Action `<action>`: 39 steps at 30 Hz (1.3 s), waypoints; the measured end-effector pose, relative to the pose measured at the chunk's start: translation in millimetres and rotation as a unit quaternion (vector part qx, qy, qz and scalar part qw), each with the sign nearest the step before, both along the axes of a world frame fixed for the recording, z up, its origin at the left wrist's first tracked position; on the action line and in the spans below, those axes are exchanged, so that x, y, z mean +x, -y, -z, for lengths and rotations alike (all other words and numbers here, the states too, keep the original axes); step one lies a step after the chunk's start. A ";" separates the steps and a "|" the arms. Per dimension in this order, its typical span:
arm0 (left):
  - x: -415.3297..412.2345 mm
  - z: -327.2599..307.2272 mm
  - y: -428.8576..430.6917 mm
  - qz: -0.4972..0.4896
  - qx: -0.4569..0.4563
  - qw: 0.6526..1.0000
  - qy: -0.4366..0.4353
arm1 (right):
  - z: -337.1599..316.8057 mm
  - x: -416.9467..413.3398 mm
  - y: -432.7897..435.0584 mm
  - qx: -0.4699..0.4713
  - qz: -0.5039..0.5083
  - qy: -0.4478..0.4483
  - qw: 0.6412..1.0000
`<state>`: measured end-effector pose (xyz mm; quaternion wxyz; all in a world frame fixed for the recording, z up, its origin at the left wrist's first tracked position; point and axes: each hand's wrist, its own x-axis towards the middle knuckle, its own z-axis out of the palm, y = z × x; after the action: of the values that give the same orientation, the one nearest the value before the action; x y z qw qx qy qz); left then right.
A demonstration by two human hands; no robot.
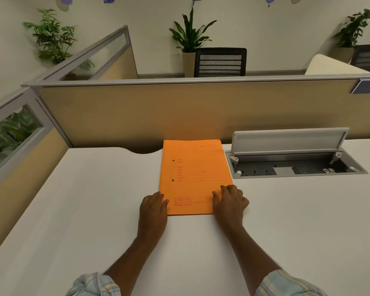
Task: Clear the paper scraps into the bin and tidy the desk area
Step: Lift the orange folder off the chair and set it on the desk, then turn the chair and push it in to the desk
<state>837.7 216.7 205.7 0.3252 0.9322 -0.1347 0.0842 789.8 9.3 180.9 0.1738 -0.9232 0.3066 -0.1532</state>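
Observation:
An orange file folder (193, 174) lies flat on the white desk (94, 210), its far edge near the partition. My left hand (153, 210) rests at the folder's near left corner, fingers against its edge. My right hand (230, 200) lies on the near right corner, fingers spread on the cover. Both hands press flat and grip nothing. No paper scraps or bin are in view.
An open cable box (295, 165) with its lid (291, 138) raised sits in the desk right of the folder. A tan partition (179, 112) runs behind the desk and along the left. A black chair (220, 61) and potted plants (189, 35) stand beyond it.

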 end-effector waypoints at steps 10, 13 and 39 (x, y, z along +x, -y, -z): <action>-48.5 -7.6 -40.8 0.074 0.050 0.992 0.085 | -9.4 -42.1 -37.7 0.011 -0.041 0.038 0.998; -69.1 -12.9 -55.1 0.063 0.060 0.993 0.078 | -16.9 -61.5 -48.8 0.019 -0.042 0.037 0.998; -271.2 -67.4 -123.8 0.101 0.042 0.984 0.142 | -62.3 -293.7 -117.2 -0.001 -0.063 0.076 0.995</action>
<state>566.4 340.5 273.0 0.2703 0.9053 -0.2761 0.1766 496.1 126.5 243.2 0.2053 -0.9264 0.2338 -0.2122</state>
